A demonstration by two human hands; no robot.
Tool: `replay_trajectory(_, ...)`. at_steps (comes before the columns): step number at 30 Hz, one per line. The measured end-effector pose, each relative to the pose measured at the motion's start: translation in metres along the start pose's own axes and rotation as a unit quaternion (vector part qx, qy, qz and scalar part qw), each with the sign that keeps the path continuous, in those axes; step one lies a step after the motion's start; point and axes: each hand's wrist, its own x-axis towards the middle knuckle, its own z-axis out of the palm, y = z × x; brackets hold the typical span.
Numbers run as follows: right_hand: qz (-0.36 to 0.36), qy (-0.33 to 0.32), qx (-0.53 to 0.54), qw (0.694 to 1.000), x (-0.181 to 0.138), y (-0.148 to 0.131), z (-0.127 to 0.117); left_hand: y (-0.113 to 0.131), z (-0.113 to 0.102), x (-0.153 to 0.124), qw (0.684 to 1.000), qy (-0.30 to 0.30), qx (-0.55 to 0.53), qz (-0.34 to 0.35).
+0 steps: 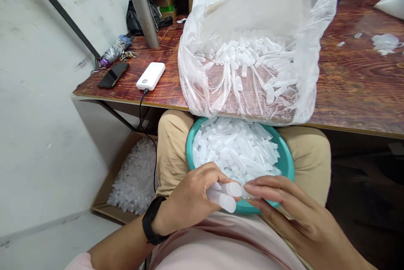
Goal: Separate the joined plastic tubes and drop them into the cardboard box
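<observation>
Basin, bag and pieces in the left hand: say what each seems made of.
Basin: likely plastic, smooth; solid teal, rounded rim. Bag: apparently plastic film, shiny; wrinkled, see-through. Pieces: probably plastic too, satin; cloudy white, exact type unclear.

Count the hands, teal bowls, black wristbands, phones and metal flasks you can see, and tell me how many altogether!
Left hand and right hand: 2
Teal bowl: 1
Black wristband: 1
Phone: 1
Metal flask: 1
Total: 6

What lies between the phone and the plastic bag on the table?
In the head view, a white power bank lies between the phone and the bag.
</observation>
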Motion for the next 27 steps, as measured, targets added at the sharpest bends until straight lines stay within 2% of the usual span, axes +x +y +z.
replay_trajectory(4, 0.116, 0.06, 0.061, 0.99, -0.009, 0.005, 0.0, 0.008, -0.003, 0.002, 0.998, 0.009, -0.023, -0.063)
replay_trajectory(6, 0.145, 0.079, 0.085, 0.983, -0.01, 0.006, -0.001, 0.011, -0.005, 0.003, 0.995, 0.01, -0.036, -0.089)
replay_trajectory(9, 0.086, 0.039, 0.05, 0.994, -0.008, 0.003, -0.002, 0.009, -0.006, 0.001, 0.999, 0.001, -0.01, -0.05)
replay_trajectory(13, -0.011, 0.006, -0.043, 0.999, -0.005, -0.004, 0.001, 0.0, -0.003, -0.004, 0.993, -0.007, 0.093, 0.072)
replay_trajectory(15, -0.013, 0.001, -0.077, 0.997, -0.006, -0.005, 0.003, -0.004, -0.001, -0.007, 0.98, 0.001, 0.147, 0.132)
replay_trajectory(17, 0.02, -0.016, -0.088, 0.996, -0.009, -0.005, 0.006, -0.006, 0.002, -0.009, 0.969, 0.011, 0.18, 0.167)
replay_trajectory(20, 0.084, -0.046, -0.076, 0.993, -0.016, -0.006, 0.009, -0.008, 0.005, -0.01, 0.975, 0.022, 0.16, 0.154)
replay_trajectory(27, 0.066, -0.046, -0.076, 0.994, -0.019, -0.006, 0.018, -0.012, 0.011, -0.013, 0.986, 0.014, 0.115, 0.12)
